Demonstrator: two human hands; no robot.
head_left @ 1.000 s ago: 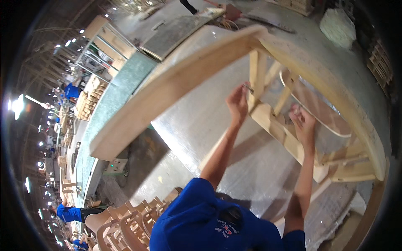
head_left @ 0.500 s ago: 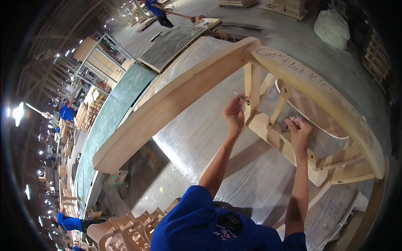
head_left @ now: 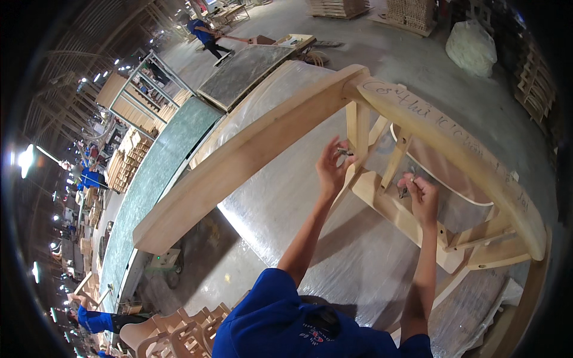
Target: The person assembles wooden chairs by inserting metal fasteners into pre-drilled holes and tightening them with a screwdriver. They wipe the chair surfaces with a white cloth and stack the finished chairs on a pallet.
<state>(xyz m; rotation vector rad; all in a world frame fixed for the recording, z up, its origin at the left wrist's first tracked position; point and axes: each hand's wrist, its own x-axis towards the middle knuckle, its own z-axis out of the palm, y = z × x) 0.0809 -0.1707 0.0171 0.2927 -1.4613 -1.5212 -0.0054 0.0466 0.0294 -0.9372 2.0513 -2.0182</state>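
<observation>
A large pale wooden frame (head_left: pixel 250 156), with long curved rails and shorter cross pieces, rests on a plastic-covered table (head_left: pixel 310 232). My left hand (head_left: pixel 332 170) is beside an upright post (head_left: pixel 357 128) of the frame. Its thumb and fingertips pinch a small metal piece (head_left: pixel 344 151), perhaps a bolt. Over the lower cross rail (head_left: pixel 382 203), my right hand (head_left: pixel 424 200) has its fingers curled around small dark metal pieces (head_left: pixel 403 191), too small to name surely. Handwriting runs along the right curved rail (head_left: pixel 453 131).
A green-topped bench (head_left: pixel 149 161) and a dark panel (head_left: pixel 248 74) lie beyond the frame's left. Several curved wooden parts (head_left: pixel 179 331) are stacked at lower left. A white sack (head_left: pixel 471 48) stands on the floor at far right. Co-workers in blue (head_left: pixel 203 33) are in the background.
My right hand has shifted slightly left and down along the cross rail. The left hand's fingers have spread a little around their metal piece. The view has tilted slightly; a distant co-worker has moved.
</observation>
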